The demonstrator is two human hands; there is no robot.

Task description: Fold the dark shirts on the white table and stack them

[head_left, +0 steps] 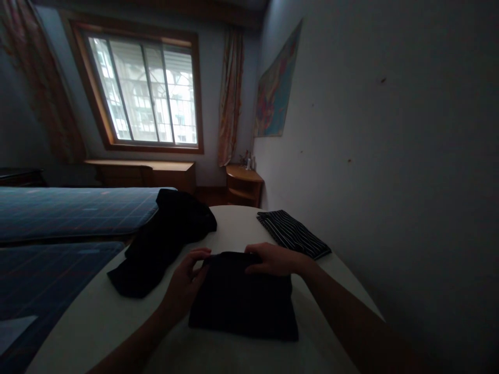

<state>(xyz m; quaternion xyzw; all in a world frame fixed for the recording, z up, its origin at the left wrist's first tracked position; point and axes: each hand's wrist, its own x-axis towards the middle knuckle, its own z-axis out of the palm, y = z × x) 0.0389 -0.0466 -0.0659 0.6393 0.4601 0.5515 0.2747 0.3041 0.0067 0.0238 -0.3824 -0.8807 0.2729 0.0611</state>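
Note:
A dark garment, folded into a rough rectangle, lies on the white round table in front of me. At its far left corner, my left hand curls its thumb and index finger around the edge. My right hand grips the far edge near the right, fingers behind it and thumb on top. Left of the hands, a loose black garment lies crumpled across the table. A black-and-white striped folded cloth rests beyond my right hand. The dim light hides what kind of garment I hold.
The white table has a curved edge, with a bare wall close on the right. Blue checked mattresses stand to the left. Farther off are a wooden desk, a corner shelf and a window.

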